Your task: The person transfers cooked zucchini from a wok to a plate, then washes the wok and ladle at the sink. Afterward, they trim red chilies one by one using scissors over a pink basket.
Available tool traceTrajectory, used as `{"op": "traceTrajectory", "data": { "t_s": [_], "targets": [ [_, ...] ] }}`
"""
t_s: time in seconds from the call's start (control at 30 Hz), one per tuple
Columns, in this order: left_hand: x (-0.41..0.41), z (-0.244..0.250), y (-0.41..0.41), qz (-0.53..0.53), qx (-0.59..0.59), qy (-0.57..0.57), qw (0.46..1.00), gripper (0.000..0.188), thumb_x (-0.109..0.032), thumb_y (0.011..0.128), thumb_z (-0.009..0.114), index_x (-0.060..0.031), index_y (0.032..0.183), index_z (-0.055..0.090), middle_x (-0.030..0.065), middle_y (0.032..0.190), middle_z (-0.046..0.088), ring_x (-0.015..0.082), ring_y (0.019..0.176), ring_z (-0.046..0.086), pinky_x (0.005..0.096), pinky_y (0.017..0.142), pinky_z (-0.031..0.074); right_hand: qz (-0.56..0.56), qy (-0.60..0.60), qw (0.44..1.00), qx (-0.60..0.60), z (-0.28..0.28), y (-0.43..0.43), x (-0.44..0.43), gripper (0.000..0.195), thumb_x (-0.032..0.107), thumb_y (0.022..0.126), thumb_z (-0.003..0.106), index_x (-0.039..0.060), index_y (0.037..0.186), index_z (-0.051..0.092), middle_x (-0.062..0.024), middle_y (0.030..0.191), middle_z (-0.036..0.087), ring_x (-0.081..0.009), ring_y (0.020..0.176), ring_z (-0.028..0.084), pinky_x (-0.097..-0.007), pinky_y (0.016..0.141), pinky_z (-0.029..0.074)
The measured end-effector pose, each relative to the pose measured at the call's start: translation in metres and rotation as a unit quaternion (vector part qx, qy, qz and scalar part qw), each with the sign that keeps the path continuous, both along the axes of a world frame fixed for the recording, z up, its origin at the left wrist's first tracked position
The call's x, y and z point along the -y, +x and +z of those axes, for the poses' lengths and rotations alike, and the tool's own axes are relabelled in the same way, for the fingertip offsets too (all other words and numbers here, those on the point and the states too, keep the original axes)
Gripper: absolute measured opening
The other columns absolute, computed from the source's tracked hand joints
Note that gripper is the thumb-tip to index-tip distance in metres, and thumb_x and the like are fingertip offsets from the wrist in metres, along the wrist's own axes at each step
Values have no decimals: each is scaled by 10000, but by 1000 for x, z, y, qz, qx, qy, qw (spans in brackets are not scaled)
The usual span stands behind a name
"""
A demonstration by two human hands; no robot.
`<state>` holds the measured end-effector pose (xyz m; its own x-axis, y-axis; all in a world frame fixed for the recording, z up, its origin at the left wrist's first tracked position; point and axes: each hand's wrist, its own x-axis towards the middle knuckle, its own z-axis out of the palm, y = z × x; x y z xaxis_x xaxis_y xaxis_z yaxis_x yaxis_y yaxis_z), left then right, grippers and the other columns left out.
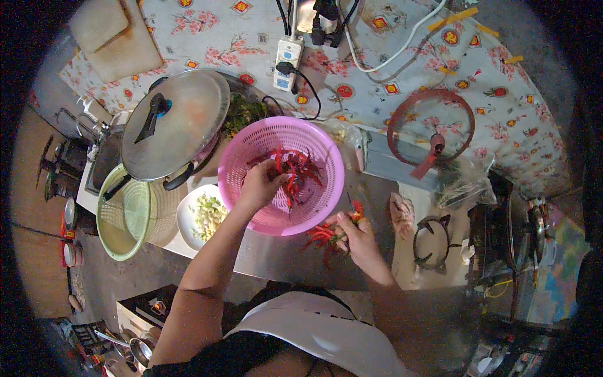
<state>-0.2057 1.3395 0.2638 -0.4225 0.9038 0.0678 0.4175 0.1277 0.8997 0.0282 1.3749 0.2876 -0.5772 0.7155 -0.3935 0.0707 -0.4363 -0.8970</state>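
A pink plastic colander (335, 160) stands on the metal worktop (292, 261), with red chili peppers (301, 172) inside it. My left hand (264, 183) reaches over its near left side, fingers bent at the chilies; whether it grips one is hidden. Just right of the colander's near rim, my right hand (355, 233) is closed around a bunch of red chilies (322, 234), whose tips stick out to the left. Left of the colander, a white plate (185, 226) holds chopped pale and green pieces, partly behind my left forearm.
A green plastic basket (146, 221) stands at the left, below a large lidded pan (181, 118). Leafy greens (242, 113) lie behind the colander. A power strip (288, 61) hangs on the wall. On the right are a crumpled cloth (401, 214), a pot-stand ring (431, 242) and a glass lid with red rim (393, 134).
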Motion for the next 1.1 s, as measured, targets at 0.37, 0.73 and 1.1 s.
{"op": "traceTrajectory", "data": {
  "t_s": [0.37,0.73,1.1],
  "targets": [
    [23,0,40,35,139,93,985,119,-63,747,607,-18,796,508,19,618,524,86,557,477,240,523,404,124,43,990,57,-32,-54,2,287,265,798,532,49,621,469,20,520,428,-90,408,387,-267,360,297],
    [30,18,99,111,20,200,973,128,-65,759,588,-4,831,502,77,678,565,129,575,515,257,501,403,-108,5,984,140,-9,-35,11,162,247,786,470,90,749,479,-44,699,428,-196,557,410,-304,504,380],
    [-2,-11,61,174,157,193,953,188,-45,789,516,-4,955,439,92,837,536,142,756,504,269,660,424,-90,-295,926,-219,-5,9,-22,109,212,759,467,107,779,489,28,560,381,-72,397,280,-198,355,251]
  ]
}}
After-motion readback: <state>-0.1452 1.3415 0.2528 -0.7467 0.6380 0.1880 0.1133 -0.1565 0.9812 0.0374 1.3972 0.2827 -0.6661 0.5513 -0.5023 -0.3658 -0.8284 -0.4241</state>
